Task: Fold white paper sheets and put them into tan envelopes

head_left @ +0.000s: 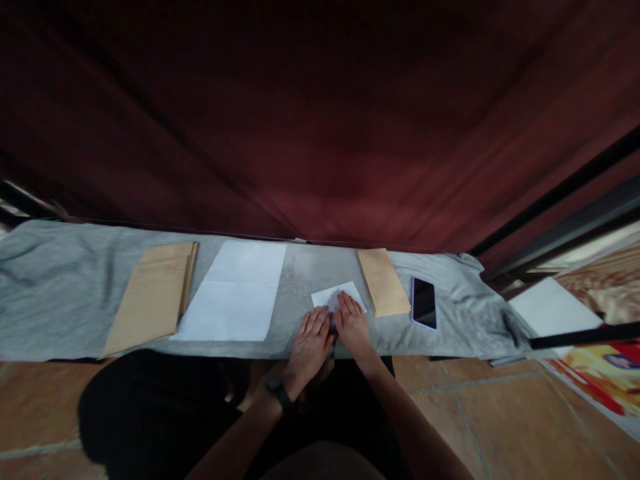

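At the near edge of the grey cloth (300, 277), a small white paper (325, 296) lies flat, slightly turned, at the centre of the clock. The right hand (351, 323) rests over it, open, fingers outstretched across its surface. The left hand (313, 337) is open too, palm down, its fingertips at the paper's near left edge; whether either thumb pinches the paper cannot be told. A dark wristband (279, 393) circles the left wrist.

At two to three o'clock lies a narrow brown paper piece (384, 283), and beyond it at three, just beside it, a phone (424, 303) with a dark screen. At nine o'clock a large creased white sheet (235, 290) is spread out, with a brown paper stack (153, 293) farther out. Dark red fabric (320, 147) hangs at twelve. Well apart at three lies a white panel (553, 308); tiled floor (520, 413) shows at four to five.
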Demonstrator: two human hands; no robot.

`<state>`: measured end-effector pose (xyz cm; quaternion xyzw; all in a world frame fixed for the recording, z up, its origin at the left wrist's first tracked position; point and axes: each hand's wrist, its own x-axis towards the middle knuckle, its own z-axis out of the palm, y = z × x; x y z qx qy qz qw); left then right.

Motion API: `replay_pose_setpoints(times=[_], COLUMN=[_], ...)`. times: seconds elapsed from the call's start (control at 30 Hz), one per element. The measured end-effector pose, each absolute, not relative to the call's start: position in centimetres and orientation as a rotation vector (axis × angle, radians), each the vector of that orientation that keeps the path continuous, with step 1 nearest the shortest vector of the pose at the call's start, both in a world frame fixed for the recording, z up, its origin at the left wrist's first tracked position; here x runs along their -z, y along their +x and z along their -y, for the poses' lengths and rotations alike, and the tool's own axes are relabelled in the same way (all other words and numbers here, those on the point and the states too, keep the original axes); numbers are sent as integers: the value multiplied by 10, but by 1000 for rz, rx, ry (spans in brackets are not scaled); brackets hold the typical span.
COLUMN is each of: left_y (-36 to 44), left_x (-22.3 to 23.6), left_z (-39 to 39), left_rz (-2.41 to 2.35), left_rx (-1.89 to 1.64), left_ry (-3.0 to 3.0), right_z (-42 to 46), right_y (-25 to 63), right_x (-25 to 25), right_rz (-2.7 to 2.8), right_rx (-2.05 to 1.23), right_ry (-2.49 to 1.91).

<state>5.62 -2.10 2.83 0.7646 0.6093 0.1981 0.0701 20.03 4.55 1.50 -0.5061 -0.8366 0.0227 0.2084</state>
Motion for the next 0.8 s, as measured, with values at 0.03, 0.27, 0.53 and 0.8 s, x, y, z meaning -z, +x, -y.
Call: replay_pose_setpoints(times=[0.03,0.27,0.53,0.8], left_y=[56,48,39,49], left_x=[-27,-48,-66,-40], left_z=[22,1,1,11], left_rz=[-1826,-1778,-1752,-1808], left_rx=[-570,-350,-206,-367], left_ry=[2340,2465,2488,2430], right_z=[-49,-69,-58,-57], right_y=[199,201,214,184], right_x=[-17,-19,-11,-20], right_rz=[2357,2228,2150,2494], right_rx=[-72,-50,-40,-225], right_ry=[-1381,-1619,-1625,-1209])
